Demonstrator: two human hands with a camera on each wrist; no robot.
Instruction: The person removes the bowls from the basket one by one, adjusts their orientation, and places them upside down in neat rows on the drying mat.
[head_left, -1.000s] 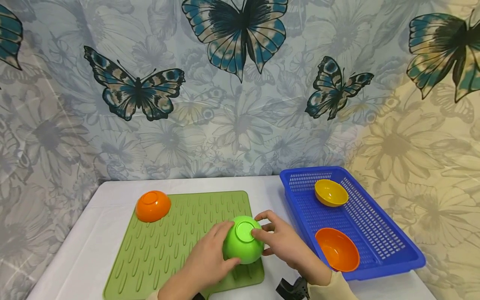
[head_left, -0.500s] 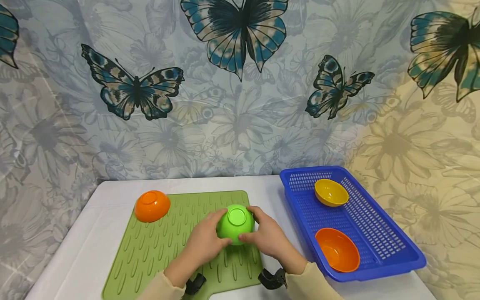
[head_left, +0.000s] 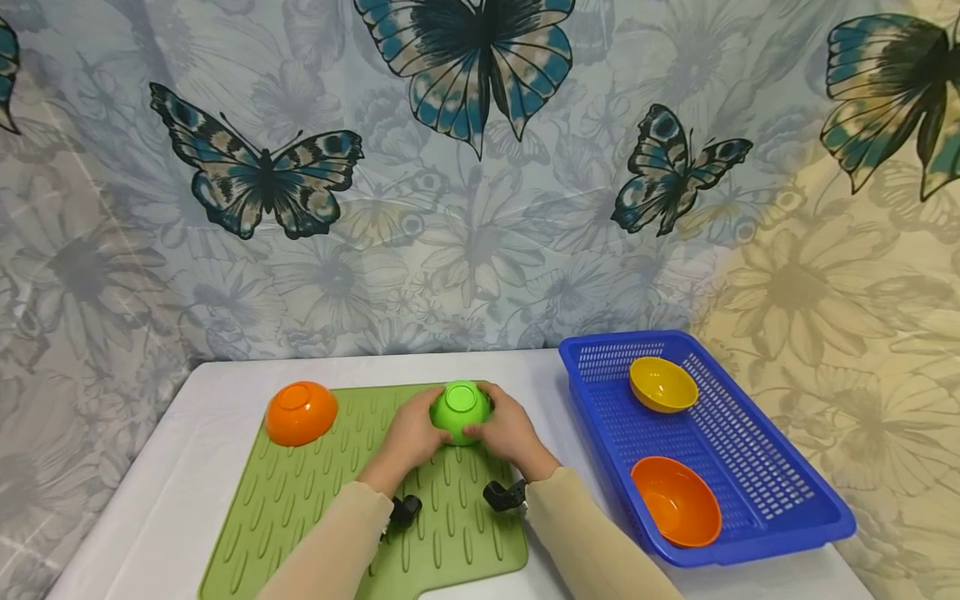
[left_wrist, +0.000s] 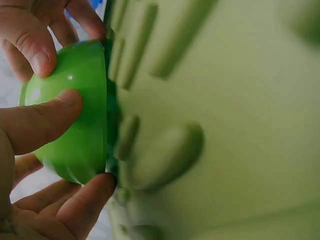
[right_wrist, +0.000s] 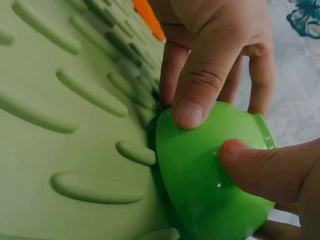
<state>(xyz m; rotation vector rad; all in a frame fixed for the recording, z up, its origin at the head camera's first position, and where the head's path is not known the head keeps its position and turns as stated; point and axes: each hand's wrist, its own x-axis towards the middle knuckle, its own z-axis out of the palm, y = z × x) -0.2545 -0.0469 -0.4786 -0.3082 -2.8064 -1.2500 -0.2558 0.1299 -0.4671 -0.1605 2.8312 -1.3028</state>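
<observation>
A bright green bowl [head_left: 461, 410] is upside down at the far right part of the ridged green drying mat [head_left: 450, 533]. My left hand [head_left: 411, 433] grips its left side, thumb on the near wall. On the opposite side my right hand [head_left: 512, 423] holds it the same way. In the left wrist view the rim of the green bowl [left_wrist: 75, 125] is at or very near the mat's ridges. The right wrist view shows both thumbs pressed on the green bowl [right_wrist: 210, 170]. An orange bowl [head_left: 300, 414] sits upside down at the mat's far left corner.
To the right stands a blue perforated basket [head_left: 750, 450]. A yellow bowl [head_left: 663, 385] lies in its far part, and another orange bowl [head_left: 677, 502] in its near part; both face up. Behind the white-covered table [head_left: 150, 467] hangs a butterfly-print cloth [head_left: 480, 250].
Both hands have carried the green bowl forward and slightly left across the mat. The right hand has firmed its hold, its thumb now on the near wall. The other bowls stayed put.
</observation>
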